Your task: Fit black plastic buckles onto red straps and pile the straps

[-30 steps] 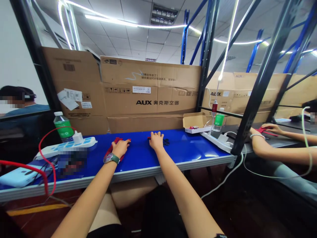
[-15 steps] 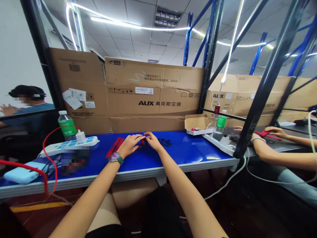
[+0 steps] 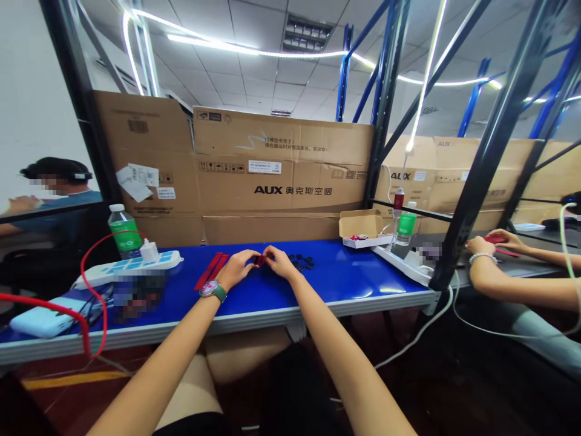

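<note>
My left hand (image 3: 236, 267), with a watch on its wrist, and my right hand (image 3: 279, 264) meet over the blue tabletop. Between their bent fingertips is a small red piece (image 3: 260, 260), pinched from both sides. My fingers cover much of it, so its exact kind does not show. Flat red strips (image 3: 212, 271) lie side by side just left of my left hand. Several small black parts (image 3: 302, 262) are scattered on the table close to the right of my right hand.
A power strip (image 3: 167, 261), a green-labelled bottle (image 3: 124, 233) and a light-blue power bank (image 3: 43, 318) are at left. An open small box (image 3: 362, 230) stands back right. Cardboard (image 3: 290, 169) walls the rear. At right, a co-worker's hands (image 3: 492, 241) hold something red.
My fingers have drawn in from lying low and stretched over the red piece to pinching it, and more of it shows. The co-worker's hands at right have come together.
</note>
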Tool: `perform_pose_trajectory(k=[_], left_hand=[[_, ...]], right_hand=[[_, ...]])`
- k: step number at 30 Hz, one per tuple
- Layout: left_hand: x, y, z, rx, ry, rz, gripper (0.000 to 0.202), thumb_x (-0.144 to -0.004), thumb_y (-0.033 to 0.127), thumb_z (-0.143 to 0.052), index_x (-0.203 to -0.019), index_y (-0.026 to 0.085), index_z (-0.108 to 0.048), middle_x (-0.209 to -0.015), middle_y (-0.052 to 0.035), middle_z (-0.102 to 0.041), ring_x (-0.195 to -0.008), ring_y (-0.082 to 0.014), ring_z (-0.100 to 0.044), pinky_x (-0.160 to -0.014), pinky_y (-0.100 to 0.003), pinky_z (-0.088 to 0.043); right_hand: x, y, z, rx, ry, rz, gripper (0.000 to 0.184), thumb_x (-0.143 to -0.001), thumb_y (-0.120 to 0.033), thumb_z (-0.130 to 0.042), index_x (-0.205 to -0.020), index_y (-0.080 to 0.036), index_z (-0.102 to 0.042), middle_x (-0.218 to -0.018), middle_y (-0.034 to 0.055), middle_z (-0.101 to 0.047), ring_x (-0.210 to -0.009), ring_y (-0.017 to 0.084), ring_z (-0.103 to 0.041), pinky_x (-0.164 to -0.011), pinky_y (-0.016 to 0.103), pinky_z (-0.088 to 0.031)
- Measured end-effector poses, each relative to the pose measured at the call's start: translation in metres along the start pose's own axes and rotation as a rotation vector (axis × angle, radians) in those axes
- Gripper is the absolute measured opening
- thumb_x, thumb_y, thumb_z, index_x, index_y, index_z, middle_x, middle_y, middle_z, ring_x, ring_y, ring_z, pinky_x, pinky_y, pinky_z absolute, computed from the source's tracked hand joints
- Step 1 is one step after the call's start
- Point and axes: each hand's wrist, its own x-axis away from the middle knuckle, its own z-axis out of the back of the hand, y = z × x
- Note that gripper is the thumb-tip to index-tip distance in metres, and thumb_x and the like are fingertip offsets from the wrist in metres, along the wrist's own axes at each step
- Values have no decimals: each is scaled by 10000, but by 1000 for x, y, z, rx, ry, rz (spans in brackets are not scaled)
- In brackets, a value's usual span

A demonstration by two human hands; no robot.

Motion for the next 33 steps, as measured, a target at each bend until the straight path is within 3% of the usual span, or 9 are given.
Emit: perform_pose_trajectory(k=[3,8,12,20,28,33], left_hand=[[0,0,0,17,61,50,251,-862,160,-621,-1109,180,-664,-1047,-86,-729,-965,-224,-690,-903,-373,-550],[-1,3,2,27,56,59,241,-848,174,-626,-1083,184,-679,-1026,-82,-738,-939,-225,-698,-880,-370,-562],[-1,3,1,34,59,75,255,-850,175,-613,-1099,178,-671,-1032,-89,-735,-950,-230,-699,-891,-379,-560],[1,-2,-2,41,93,110,260,-843,169,-609,-1098,177,-665,-1035,-88,-731,-941,-230,-702,-893,-383,-563],[0,3,1,61,92,111,243,-835,188,-644,-1076,185,-675,-1036,-84,-739,-945,-232,-701,-898,-378,-554],[0,1,5,75,203,205,278,-819,248,-700,-1090,189,-679,-1038,-83,-745,-943,-237,-704,-905,-385,-554]], right_hand=[[0,-1,0,70,-4,51,133,-816,-99,-505,-864,-200,-578,-887,11,-673,-872,162,-631,-864,286,-481],[1,-6,-1,20,12,20,109,-836,-222,-644,-933,-189,-606,-893,5,-677,-834,156,-639,-811,268,-495],[0,-9,1,130,36,-19,111,-823,-225,-710,-910,-186,-652,-915,16,-691,-866,163,-632,-827,274,-479],[-2,-13,0,342,88,72,40,-865,-222,-714,-846,-191,-698,-914,37,-680,-917,179,-590,-894,303,-412],[-6,-6,3,122,88,-59,38,-835,-181,-680,-797,-183,-677,-918,33,-633,-955,187,-556,-924,317,-404],[-6,1,8,-82,174,-112,240,-921,-296,-534,-748,-177,-650,-821,10,-594,-899,176,-538,-877,284,-404]])
